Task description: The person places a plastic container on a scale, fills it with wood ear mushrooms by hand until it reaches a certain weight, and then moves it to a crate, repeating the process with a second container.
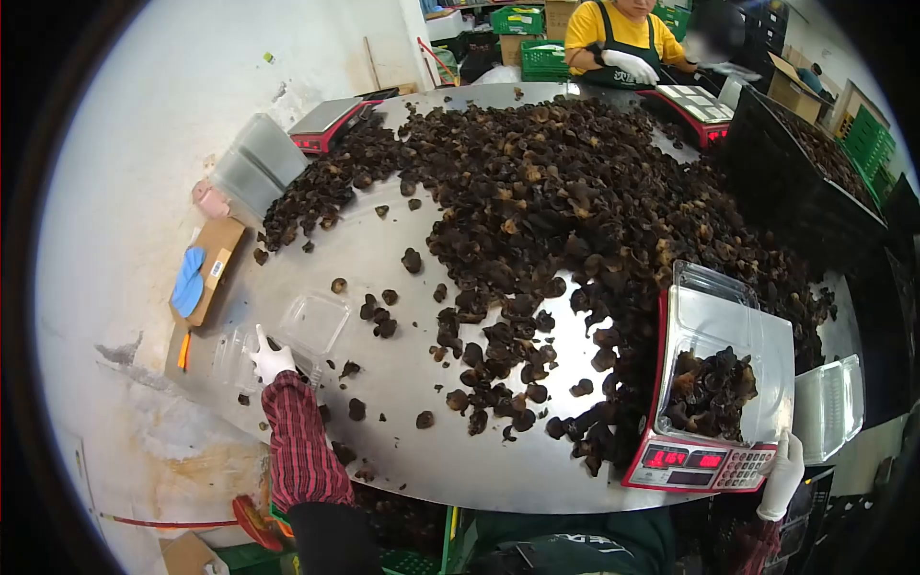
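"Red frames the near scale (pixel 690 467); what sits on it?"

"An open clear box (pixel 743 331), with dark fungus pieces (pixel 709 395) gathered in its nearer part."

"And the right hand (pixel 784 477)?"

"White-gloved, fingers close together at the scale's near right corner, beside the keypad. I can't tell whether it grips the box's edge. More clear containers (pixel 829 407) lie just beyond, to the right."

"The left hand (pixel 273 362)?"

"Gloved too, well apart from the scale, a couple of fingers stretched wide, among the clear plastic trays (pixel 318 324). Whether it holds one, I can't tell."

"The rest?"

"A large dark heap (pixel 537 182) spreads over the metal table (pixel 383 249), loose bits scattered nearer. A co-worker (pixel 623 34) in a yellow top stands across it"
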`<state>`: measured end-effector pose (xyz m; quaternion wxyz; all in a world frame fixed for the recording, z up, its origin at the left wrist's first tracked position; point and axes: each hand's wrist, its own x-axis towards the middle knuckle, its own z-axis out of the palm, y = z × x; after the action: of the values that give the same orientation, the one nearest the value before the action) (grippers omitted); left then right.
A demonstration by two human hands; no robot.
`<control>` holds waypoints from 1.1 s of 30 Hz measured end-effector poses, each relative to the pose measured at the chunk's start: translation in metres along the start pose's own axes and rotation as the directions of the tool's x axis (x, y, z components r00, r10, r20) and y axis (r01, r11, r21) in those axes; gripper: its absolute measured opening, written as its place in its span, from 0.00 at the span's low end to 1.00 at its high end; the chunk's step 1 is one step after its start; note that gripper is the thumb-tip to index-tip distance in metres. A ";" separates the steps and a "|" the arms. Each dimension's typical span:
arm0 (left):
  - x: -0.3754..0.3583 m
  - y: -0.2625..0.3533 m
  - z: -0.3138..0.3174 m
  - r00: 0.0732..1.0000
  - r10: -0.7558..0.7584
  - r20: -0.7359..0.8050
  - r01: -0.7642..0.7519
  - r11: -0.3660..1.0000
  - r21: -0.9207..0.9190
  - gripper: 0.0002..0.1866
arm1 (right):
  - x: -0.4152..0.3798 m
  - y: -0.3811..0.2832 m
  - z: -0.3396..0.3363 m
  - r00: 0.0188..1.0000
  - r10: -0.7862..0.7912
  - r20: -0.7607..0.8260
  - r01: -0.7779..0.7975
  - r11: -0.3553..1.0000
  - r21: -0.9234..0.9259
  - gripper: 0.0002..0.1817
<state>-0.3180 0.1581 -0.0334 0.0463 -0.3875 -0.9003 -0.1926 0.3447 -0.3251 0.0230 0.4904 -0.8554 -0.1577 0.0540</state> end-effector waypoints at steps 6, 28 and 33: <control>0.035 -0.038 0.034 0.995 0.102 -0.019 -0.103 0.993 -0.057 0.46 | 0.003 -0.006 0.010 0.999 -0.027 0.020 0.026 0.999 0.031 0.13; -0.345 0.133 -0.048 0.037 0.982 0.183 -0.822 0.134 -0.553 0.31 | -0.006 -0.052 0.045 0.977 -0.127 0.170 0.110 0.988 0.104 0.16; -0.311 0.190 -0.016 0.166 0.986 0.012 -0.875 0.152 -0.460 0.30 | -0.010 -0.055 0.060 0.981 -0.080 0.176 0.071 0.996 0.058 0.12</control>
<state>0.0334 0.0595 -0.0318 -0.0551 -0.8903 -0.3990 -0.2126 0.3086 -0.2530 0.0390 0.4979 -0.8277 -0.2317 0.1155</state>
